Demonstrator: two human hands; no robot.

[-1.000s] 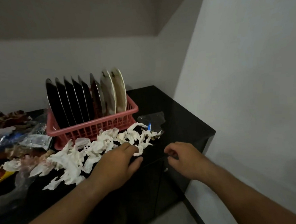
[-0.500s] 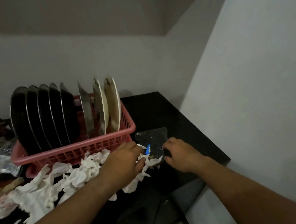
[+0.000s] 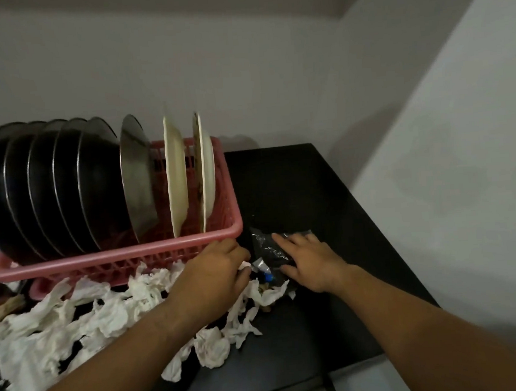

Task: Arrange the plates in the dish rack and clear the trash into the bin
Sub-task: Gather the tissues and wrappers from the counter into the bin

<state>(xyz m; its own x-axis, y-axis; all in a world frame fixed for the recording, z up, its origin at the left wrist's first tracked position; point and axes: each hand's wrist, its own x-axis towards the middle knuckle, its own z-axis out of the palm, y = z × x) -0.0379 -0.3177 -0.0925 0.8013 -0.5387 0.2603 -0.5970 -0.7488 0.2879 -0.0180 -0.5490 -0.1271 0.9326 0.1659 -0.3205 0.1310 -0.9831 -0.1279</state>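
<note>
- Dish rack (image 3: 117,257): pink plastic, standing on the black counter (image 3: 296,186), left of centre.
- Plates (image 3: 67,190): a row of dark ones, one steel and two cream, all on edge in the rack. The racking part of the task was judged done.
- Paper scraps (image 3: 76,327): white, torn and crumpled, strewn along the counter in front of the rack, from the left edge to the hands.
- Dark wrapper (image 3: 266,246): crinkled glossy film, lying flat just right of the rack's near corner. A small blue-tipped bit (image 3: 268,276) lay at its near edge.
- Left hand (image 3: 213,277): knuckles up, fingers curled down at the right end of the scraps, just beside the rack's front wall. The fingertips were hidden, so whether they pinched anything could not be told.
- Right hand (image 3: 310,262): fingers straight, lying flat on the wrapper, gripping nothing.
- Bin: not in view.
- Step judged in hand: gathering the trash at the counter's right end.
- Method advised: draw the wrapper toward the scraps with the flat right hand. Rake the scraps rightward into one heap with the left. Close both hands round the heap from opposite sides so the light pieces do not drop, and keep knuckles off the rack.
</note>
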